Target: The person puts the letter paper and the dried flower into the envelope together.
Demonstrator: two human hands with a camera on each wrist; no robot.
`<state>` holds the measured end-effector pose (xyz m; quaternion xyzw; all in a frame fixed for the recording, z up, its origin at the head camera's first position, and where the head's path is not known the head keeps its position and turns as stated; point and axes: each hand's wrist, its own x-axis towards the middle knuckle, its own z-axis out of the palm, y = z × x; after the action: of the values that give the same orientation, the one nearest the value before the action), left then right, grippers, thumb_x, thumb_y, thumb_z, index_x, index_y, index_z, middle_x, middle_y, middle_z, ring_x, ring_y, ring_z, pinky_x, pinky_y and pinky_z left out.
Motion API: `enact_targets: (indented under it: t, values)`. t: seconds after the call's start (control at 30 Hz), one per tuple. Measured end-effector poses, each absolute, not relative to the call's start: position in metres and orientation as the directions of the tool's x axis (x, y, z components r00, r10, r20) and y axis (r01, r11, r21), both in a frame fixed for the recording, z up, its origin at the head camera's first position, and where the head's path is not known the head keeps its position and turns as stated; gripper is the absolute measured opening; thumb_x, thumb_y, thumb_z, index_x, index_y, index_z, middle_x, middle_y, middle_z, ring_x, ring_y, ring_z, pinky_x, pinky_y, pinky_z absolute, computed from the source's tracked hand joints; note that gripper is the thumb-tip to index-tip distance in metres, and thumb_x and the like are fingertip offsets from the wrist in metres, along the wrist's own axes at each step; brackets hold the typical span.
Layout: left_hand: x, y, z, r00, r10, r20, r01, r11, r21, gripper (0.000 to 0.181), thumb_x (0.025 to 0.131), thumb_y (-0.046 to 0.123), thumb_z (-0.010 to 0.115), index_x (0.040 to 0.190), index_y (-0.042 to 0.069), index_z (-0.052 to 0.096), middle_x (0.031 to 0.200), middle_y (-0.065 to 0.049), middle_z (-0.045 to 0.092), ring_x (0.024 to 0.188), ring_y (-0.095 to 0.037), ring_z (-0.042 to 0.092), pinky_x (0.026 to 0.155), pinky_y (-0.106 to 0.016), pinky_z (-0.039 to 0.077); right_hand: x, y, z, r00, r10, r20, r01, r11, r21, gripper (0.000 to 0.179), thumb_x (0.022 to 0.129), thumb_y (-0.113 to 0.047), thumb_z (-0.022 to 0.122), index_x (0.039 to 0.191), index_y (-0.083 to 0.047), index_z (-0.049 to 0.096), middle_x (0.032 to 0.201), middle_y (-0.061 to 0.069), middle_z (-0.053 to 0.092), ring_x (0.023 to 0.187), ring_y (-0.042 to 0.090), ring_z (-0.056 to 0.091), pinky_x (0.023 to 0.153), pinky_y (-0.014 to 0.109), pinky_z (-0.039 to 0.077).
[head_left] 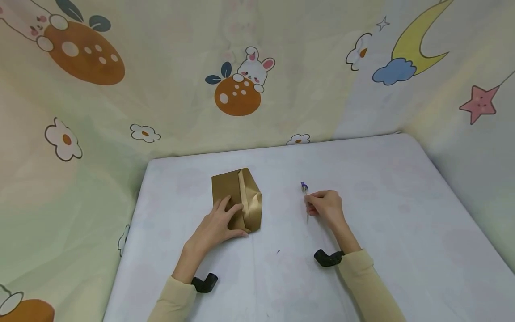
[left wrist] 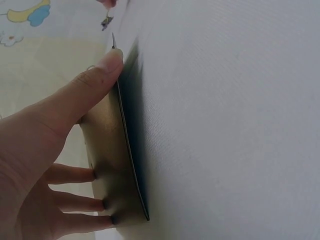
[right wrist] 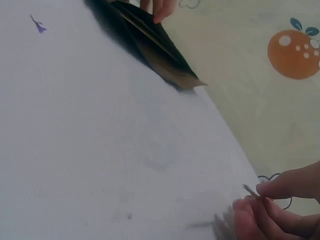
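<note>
A gold envelope [head_left: 224, 184] lies on the white table with its flap folded out to the right. My left hand [head_left: 219, 225] rests on it, fingers spread over its face and thumb at the near edge. In the left wrist view, the edge beside the thumb stands slightly off the tabletop. To the right, my right hand [head_left: 327, 208] pinches the thin stem of a small dried flower sprig [head_left: 304, 186] between thumb and fingertips. Its purple head points toward the far side of the table. The right wrist view shows the stem's end [right wrist: 249, 190] poking out of the pinch.
A small fallen purple floret [right wrist: 38, 25] lies on the white tabletop [head_left: 382, 201] between the two forearms. Black wrist cameras [head_left: 205, 283] sit on both wrists. Behind the table hangs a printed cloth [head_left: 173, 80] with rabbits, flowers and a moon.
</note>
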<state>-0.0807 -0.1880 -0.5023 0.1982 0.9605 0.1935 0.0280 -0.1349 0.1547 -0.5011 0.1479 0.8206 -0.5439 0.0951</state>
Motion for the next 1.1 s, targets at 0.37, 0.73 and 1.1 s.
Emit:
enact_targets:
  t: [0.37, 0.73, 1.1]
  values:
    - [-0.081, -0.189, -0.502, -0.92, 0.391, 0.019, 0.368, 0.849, 0.38, 0.08, 0.076, 0.059, 0.084, 0.143, 0.024, 0.057, 0.157, -0.026, 0.04, 0.142, -0.05, 0.043, 0.08, -0.062, 0.058, -0.139, 0.139, -0.498, -0.889, 0.0, -0.459, 0.443, 0.254, -0.86, 0.037, 0.092, -0.02, 0.078, 0.117, 0.007, 0.07, 0.09, 0.007, 0.076, 0.066, 0.009, 0.071, 0.065, 0.025, 0.061]
    - [-0.084, -0.19, -0.503, -0.921, 0.389, 0.009, 0.366, 0.857, 0.362, 0.081, 0.076, 0.06, 0.084, 0.143, 0.024, 0.058, 0.156, -0.026, 0.04, 0.141, -0.049, 0.043, 0.083, -0.061, 0.058, -0.146, 0.103, -0.499, -0.899, -0.051, -0.435, 0.407, 0.272, -0.872, 0.025, 0.092, -0.014, 0.076, 0.108, 0.006, 0.073, 0.087, 0.011, 0.076, 0.062, 0.011, 0.07, 0.063, 0.028, 0.061]
    - [-0.085, -0.189, -0.503, -0.919, 0.393, 0.021, 0.372, 0.852, 0.367, 0.079, 0.076, 0.059, 0.084, 0.142, 0.023, 0.058, 0.155, -0.026, 0.041, 0.139, -0.05, 0.045, 0.083, -0.062, 0.058, -0.145, 0.065, -0.499, -0.903, -0.102, -0.417, 0.381, 0.255, -0.889, 0.018, 0.09, -0.009, 0.076, 0.1, 0.005, 0.074, 0.08, 0.01, 0.075, 0.059, 0.011, 0.068, 0.058, 0.027, 0.06]
